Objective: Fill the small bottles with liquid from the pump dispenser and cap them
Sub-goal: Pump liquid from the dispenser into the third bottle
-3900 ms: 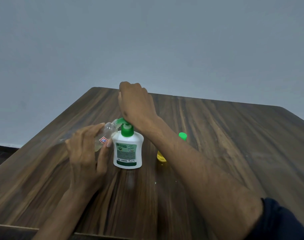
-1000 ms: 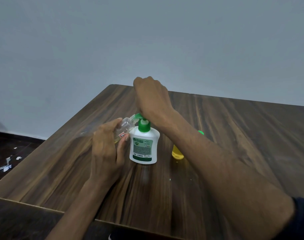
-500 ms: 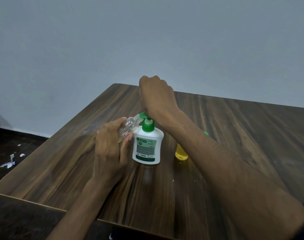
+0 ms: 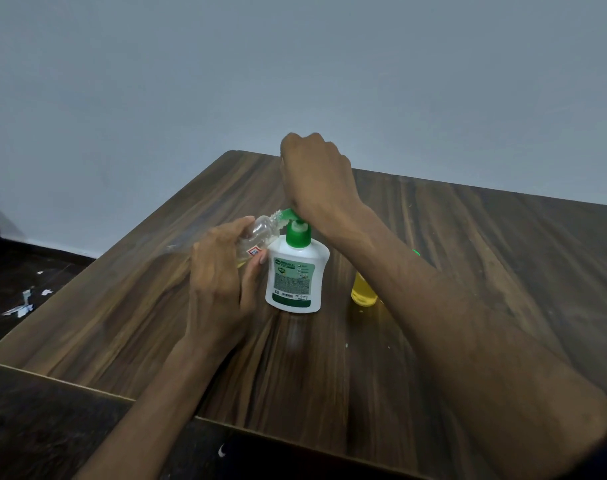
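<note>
A white pump dispenser [image 4: 296, 277] with a green pump head stands upright on the wooden table [image 4: 329, 358]. My right hand [image 4: 315, 178] is curled in a fist and bears down on the pump head with the heel of the palm. My left hand [image 4: 222, 275] grips a small clear bottle [image 4: 260, 233], tilted, its open neck against the green nozzle. A little yellowish liquid shows low in that bottle. Behind my right forearm stands a second small bottle [image 4: 363, 292] full of yellow liquid, its green cap [image 4: 415, 252] just visible.
The table's near-left corner is rounded, with the dark floor [image 4: 35, 427] beyond it. Scraps of white paper [image 4: 23, 303] lie on the floor at the left. A plain grey wall [image 4: 295, 71] rises behind the table.
Hands and bottles keep the same pose at the pump. The pump head sits slightly higher under my right hand than a second ago. My head has turned left, shifting everything right in view.
</note>
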`<state>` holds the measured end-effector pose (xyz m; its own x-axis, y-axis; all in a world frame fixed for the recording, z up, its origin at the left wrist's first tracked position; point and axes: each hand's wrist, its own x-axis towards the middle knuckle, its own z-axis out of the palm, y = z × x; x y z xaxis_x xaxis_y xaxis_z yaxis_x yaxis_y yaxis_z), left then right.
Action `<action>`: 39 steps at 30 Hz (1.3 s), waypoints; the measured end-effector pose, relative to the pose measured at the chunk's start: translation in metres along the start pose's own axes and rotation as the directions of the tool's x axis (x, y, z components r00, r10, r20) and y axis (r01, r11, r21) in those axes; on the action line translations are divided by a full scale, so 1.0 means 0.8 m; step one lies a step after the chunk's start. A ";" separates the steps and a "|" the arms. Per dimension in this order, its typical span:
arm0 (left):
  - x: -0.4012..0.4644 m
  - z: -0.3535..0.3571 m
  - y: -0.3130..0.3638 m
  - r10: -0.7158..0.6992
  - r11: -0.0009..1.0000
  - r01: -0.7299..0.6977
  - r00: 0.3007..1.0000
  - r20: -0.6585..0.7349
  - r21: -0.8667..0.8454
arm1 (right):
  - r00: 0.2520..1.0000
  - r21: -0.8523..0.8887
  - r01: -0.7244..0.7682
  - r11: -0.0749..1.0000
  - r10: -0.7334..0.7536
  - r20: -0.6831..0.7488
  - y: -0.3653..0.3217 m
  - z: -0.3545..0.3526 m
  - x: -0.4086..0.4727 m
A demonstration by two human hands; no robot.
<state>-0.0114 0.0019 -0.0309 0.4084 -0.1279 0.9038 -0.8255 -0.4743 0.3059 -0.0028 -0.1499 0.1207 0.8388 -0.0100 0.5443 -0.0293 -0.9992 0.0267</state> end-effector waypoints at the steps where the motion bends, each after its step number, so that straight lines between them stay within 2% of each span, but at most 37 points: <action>1: 0.000 0.000 -0.001 -0.002 1.000 0.002 1.000 -0.001 0.003 | 1.000 -0.001 -0.007 1.000 0.007 -0.004 -0.001 0.000 0.000; 16: 0.001 0.000 0.001 0.031 0.999 -0.031 0.999 -0.020 0.025 | 1.000 -0.037 -0.011 0.999 0.010 -0.018 -0.001 0.001 -0.001; 28: 0.000 -0.001 -0.001 0.025 0.998 -0.024 1.000 -0.017 0.052 | 0.998 -0.027 -0.007 1.000 0.008 0.060 -0.004 -0.003 -0.003; 39: 0.000 0.000 -0.003 0.034 0.998 -0.033 0.999 -0.018 0.057 | 0.999 -0.056 0.017 0.998 -0.015 0.029 -0.005 -0.006 -0.001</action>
<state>-0.0094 0.0027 -0.0313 0.3729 -0.1282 0.9189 -0.8148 -0.5191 0.2582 -0.0059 -0.1461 0.1242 0.8546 0.0038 0.5192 -0.0458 -0.9955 0.0827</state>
